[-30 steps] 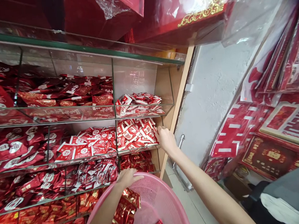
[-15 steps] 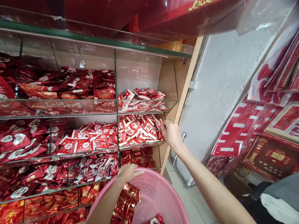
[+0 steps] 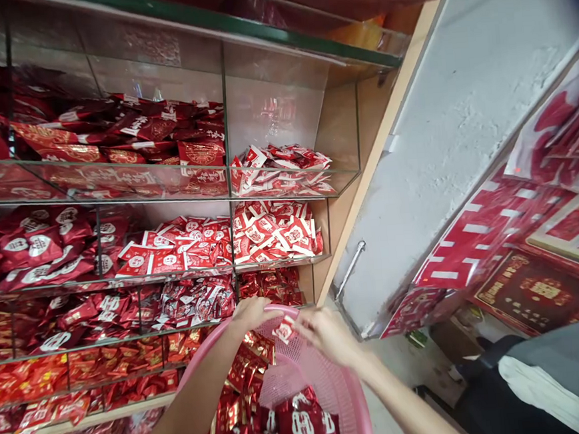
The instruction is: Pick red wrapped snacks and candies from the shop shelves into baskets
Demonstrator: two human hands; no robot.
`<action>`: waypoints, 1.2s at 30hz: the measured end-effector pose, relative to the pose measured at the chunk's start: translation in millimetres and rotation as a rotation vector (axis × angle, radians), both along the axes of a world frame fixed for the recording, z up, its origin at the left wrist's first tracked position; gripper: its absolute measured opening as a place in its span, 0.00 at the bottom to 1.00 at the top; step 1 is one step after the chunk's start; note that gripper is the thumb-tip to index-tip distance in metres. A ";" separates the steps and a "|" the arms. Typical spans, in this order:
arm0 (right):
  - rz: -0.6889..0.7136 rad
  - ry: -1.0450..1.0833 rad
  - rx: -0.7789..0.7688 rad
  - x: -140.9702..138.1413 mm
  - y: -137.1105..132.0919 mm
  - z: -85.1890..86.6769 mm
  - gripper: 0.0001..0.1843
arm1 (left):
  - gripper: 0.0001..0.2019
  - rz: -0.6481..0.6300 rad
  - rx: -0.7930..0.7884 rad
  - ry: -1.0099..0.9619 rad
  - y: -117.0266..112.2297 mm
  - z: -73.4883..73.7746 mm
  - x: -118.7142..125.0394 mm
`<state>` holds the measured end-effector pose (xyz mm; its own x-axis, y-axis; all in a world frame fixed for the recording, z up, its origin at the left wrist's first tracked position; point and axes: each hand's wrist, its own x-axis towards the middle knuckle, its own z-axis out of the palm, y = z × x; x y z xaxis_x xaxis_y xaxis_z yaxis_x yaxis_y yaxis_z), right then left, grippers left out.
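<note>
My left hand (image 3: 251, 311) grips the far rim of a pink plastic basket (image 3: 358, 399), its fingers closed over the edge. Over the basket, my right hand (image 3: 323, 333) pinches a small red and white candy packet (image 3: 284, 329); motion blurs this hand a little. Inside the basket lie shiny red and gold packets (image 3: 249, 370) on the left and dark red packets with white print (image 3: 303, 424) at the near side. Beyond it, a glass compartment holds a heap of red and cream packets (image 3: 275, 231).
Glass-fronted shelves (image 3: 174, 275) full of red packets run along the left. A wooden side panel (image 3: 379, 150) borders a grey wall (image 3: 428, 139). At right are wrapped red goods (image 3: 471, 236) and a black seat with white cloth (image 3: 549, 394).
My right hand has come down from the red and cream packets to above the basket, carrying a packet. My left hand stays on the rim. The view has tilted downward.
</note>
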<state>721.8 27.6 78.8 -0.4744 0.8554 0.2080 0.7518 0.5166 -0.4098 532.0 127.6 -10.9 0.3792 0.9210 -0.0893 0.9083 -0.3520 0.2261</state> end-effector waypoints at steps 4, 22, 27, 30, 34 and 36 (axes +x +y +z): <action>-0.077 -0.344 -0.014 -12.6 0.7 -64.7 0.11 | 0.31 -0.006 0.008 0.007 0.3 -1.2 -0.6; 0.180 -0.618 -0.010 -48.3 -15.6 -102.5 0.08 | 0.33 0.005 0.030 0.011 -0.2 -2.3 -1.0; 0.100 -0.279 0.190 -37.8 6.7 -18.9 0.11 | 0.30 0.023 0.022 -0.020 -1.4 -1.3 -0.2; -0.048 0.000 0.335 -24.3 30.3 36.3 0.13 | 0.31 0.015 0.027 -0.025 -2.3 0.4 -0.1; -0.226 0.245 0.557 -5.6 69.5 80.8 0.14 | 0.35 0.002 0.036 -0.023 -3.0 1.9 -0.9; -0.291 0.252 0.561 0.3 89.3 88.3 0.16 | 0.35 0.008 0.032 -0.025 -3.0 1.8 -1.2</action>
<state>722.1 116.9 167.1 -0.1200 0.6712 0.7315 0.8088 0.4933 -0.3200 530.8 124.5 -9.1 0.3738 0.9261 -0.0502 0.9053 -0.3526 0.2371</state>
